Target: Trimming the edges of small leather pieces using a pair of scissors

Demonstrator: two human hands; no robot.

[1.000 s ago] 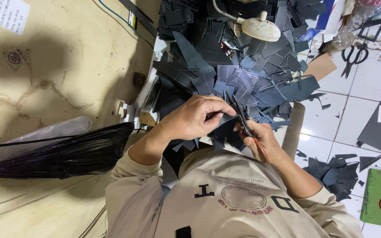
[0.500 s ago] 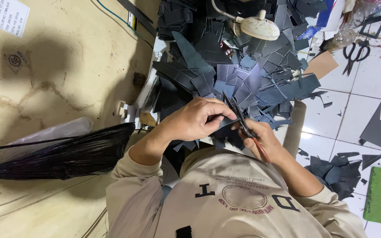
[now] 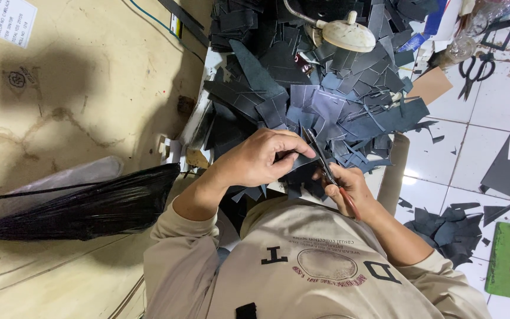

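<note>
Left hand [image 3: 261, 158] is clenched on a small dark leather piece [image 3: 300, 168], pinching it between thumb and fingertips at the near edge of the bench [image 3: 199, 115]. Right hand [image 3: 345, 184] is closed round the red handles of a pair of scissors [image 3: 326, 171]; the blades point away from the body and meet the piece held by the left hand. Can't tell how far the blades are spread.

Both hands sit just above the person's chest, close together, almost touching at the piece.

Bench beyond them is buried in a heap of dark grey and black offcuts [image 3: 332, 100], stacked and overlapping right up to its near edge. A cream desk lamp head [image 3: 349, 36] hangs over the far side of the heap.

To the left, off the bench, a black plastic bag [image 3: 90, 204] lies on the tan surface. On the tiled floor to the right: black scissors [image 3: 475, 71], a smaller pile of scraps [image 3: 450, 227], and red-handled scissors on a green mat [image 3: 506, 260].
</note>
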